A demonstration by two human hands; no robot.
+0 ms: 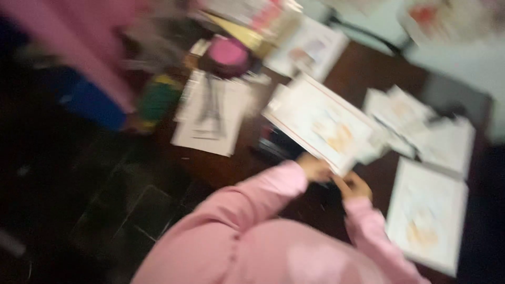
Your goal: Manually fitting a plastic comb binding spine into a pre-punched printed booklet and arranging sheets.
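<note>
Paper sheet (321, 123) with an orange drawing lies tilted on the dark table (363, 68), its near edge lifted by both hands: left hand (314, 169) and right hand (353, 185) pinch that edge, seemingly to shift it. Beside the sheet, a pink-lidded jar (229, 55) stands farther off; blur hides finer finger detail.

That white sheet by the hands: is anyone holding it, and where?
Both hands, left and right, meet the sheet at its near corner; blur hides the grip.
</note>
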